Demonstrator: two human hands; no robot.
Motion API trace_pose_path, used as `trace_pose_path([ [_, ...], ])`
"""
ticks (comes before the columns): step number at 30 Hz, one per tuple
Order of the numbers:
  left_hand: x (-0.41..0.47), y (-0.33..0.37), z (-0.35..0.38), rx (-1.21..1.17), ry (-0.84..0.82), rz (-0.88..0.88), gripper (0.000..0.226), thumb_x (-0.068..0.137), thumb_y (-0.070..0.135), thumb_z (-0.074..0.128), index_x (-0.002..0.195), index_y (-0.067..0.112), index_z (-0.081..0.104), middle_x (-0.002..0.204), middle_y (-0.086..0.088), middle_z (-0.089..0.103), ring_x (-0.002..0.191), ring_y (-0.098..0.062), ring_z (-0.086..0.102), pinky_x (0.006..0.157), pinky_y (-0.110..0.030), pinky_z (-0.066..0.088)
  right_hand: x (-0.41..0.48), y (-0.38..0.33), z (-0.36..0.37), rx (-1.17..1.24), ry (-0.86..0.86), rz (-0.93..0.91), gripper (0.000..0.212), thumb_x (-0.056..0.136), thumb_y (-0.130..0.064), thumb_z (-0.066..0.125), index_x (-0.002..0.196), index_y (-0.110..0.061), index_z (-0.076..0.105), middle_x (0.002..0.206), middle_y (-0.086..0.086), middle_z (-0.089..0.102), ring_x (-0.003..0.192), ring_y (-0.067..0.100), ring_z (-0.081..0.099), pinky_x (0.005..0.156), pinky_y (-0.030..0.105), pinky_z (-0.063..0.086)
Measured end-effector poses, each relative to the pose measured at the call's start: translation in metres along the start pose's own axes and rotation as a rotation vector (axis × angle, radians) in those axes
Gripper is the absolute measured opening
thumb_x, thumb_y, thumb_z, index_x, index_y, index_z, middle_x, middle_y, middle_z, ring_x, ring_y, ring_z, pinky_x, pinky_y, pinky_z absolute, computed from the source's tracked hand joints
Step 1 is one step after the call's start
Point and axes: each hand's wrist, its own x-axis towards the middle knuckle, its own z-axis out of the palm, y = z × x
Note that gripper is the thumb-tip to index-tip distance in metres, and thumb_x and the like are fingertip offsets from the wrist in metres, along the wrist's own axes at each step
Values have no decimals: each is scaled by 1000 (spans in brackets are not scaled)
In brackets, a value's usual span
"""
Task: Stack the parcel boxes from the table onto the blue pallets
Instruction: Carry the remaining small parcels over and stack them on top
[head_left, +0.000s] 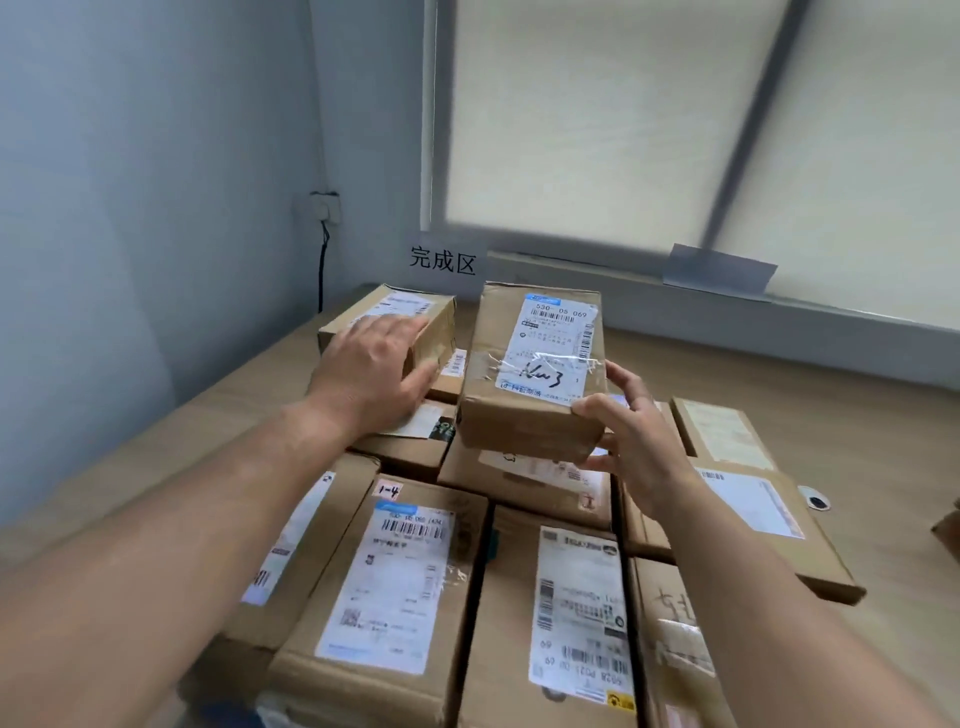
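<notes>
Currently in hand: our right hand (631, 441) pinches the near right corner of the labelled box (535, 364), thumb on top, fingers at its side and underneath.
Position: the labelled box is on top of the stack (395, 587) of parcels; whether it rests there or hangs just above, we cannot tell.
Other side: our left hand (371, 374) lies flat over the small box (410, 306) just beside, thumb against its near face, clamping nothing.
Handling: stiff taped cardboard, probably light, we judge, given a one-hand corner hold; the glossy tape may be slippery.
Where to hold: we would take opposite bare cardboard edges, off the label.
</notes>
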Motion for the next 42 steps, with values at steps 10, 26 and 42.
trace_pose_path([
  [10,45,-50,18,-73,-141,119,45,101,31,31,144,18,37,149,-1,39,138,-18,29,114,-34,20,43,4,54,-30,152,94,73,59,-34,68,129,-33,47,123,12,53,89,26,65,58,36,56],
  [26,49,-69,33,-85,-136,272,63,87,63,44,137,24,44,139,5,46,129,-14,38,103,-36,35,59,12,84,-372,304,6,48,100,-37,41,145,-24,35,123,-5,48,106,12,45,84,31,33],
  [42,58,-58,28,-109,-71,287,61,87,64,42,130,21,50,134,1,52,125,-18,43,103,-38,33,50,8,74,-552,373,-26,60,96,-50,45,147,-21,33,139,4,49,113,15,49,86,28,41],
])
